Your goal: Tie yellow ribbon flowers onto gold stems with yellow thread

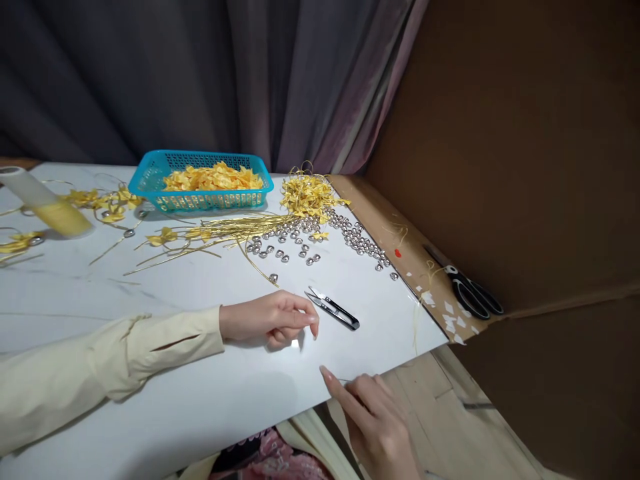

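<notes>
My left hand, in a cream sleeve, is over the white table with its fingers curled and the thumb pressed against them. Whatever it may hold is hidden. Just right of it lies a pair of thread snips, blades pointing up and left. At the table's front edge is my right hand, one digit stretched forward and the others curled in. A thin line shows by its fingers, too fine to name. Beyond the snips, silver beads lie scattered beside a bundle of gold cords with yellow bows.
A blue plastic basket holds yellow ribbon bows. A spool of yellow thread leans at the left. Black-handled scissors and white paper scraps lie on brown cardboard at the right.
</notes>
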Action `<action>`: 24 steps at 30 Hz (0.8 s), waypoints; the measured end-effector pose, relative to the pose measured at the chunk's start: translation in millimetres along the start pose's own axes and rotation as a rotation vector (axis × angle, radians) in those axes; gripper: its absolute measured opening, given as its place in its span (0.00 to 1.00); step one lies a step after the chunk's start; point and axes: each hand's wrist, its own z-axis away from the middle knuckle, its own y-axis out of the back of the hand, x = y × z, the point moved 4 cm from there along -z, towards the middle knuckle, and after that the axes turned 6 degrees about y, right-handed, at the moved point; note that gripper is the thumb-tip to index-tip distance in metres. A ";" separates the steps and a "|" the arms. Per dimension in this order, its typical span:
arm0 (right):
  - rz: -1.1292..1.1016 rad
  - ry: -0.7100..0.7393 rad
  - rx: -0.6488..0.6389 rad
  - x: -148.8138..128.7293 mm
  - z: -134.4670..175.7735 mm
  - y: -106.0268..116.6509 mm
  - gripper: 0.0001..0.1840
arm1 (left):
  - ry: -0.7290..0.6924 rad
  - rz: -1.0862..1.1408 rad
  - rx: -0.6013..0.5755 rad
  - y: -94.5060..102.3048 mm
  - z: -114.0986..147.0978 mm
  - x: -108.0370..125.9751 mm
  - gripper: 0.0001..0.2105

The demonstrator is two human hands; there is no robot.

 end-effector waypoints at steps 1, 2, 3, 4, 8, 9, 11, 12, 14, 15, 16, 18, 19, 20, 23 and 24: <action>0.010 -0.013 -0.001 -0.3 2.6 -0.3 0.28 | -0.001 -0.001 0.001 0.2 0.0 0.0 0.14; 0.016 -0.033 -0.005 -0.3 5.7 -1.0 0.27 | -0.002 -0.002 0.002 0.3 0.0 0.1 0.14; 0.012 -0.053 -0.009 -0.4 8.8 -2.1 0.26 | -0.003 -0.003 0.001 0.3 0.0 0.2 0.14; -0.004 -0.072 -0.011 -0.6 11.6 -3.6 0.25 | -0.003 -0.002 0.000 0.4 0.0 0.2 0.14; -0.205 -0.173 0.113 0.1 17.1 -6.7 0.23 | -0.008 0.000 -0.010 0.3 0.1 -0.2 0.13; -0.284 -0.218 0.152 1.7 17.5 -6.9 0.22 | -0.009 0.000 -0.012 0.2 0.2 -0.2 0.12; -0.438 -0.320 0.170 6.2 17.7 -7.4 0.20 | -0.007 -0.003 -0.014 -0.1 0.3 -0.2 0.12; -0.502 -0.363 0.141 8.4 17.2 -7.7 0.18 | -0.006 -0.004 -0.012 -0.1 0.3 -0.1 0.12; -0.588 -0.426 0.070 12.2 15.6 -6.3 0.17 | -0.006 -0.012 -0.005 -0.2 0.3 0.3 0.12; -0.621 -0.452 0.046 13.6 14.5 -4.8 0.17 | -0.006 -0.015 -0.001 -0.2 0.3 0.4 0.12; -0.657 -0.479 0.032 14.7 13.4 -3.3 0.16 | -0.006 -0.019 0.000 -0.3 0.4 0.6 0.13; -0.723 -0.554 0.046 15.8 11.6 -1.2 0.13 | -0.006 -0.023 0.002 -0.3 0.7 0.9 0.13; -0.750 -0.594 0.068 15.6 10.8 -0.6 0.12 | -0.005 -0.025 0.000 -0.3 0.8 1.0 0.13; -0.770 -0.633 0.096 14.9 10.1 -0.3 0.10 | -0.005 -0.026 0.000 -0.2 0.9 1.2 0.13; -0.772 -0.709 0.182 11.0 8.5 0.9 0.07 | -0.004 -0.027 -0.007 0.1 1.1 1.4 0.13; -0.765 -0.712 0.200 9.4 8.0 1.4 0.07 | -0.005 -0.028 -0.010 0.2 1.1 1.3 0.13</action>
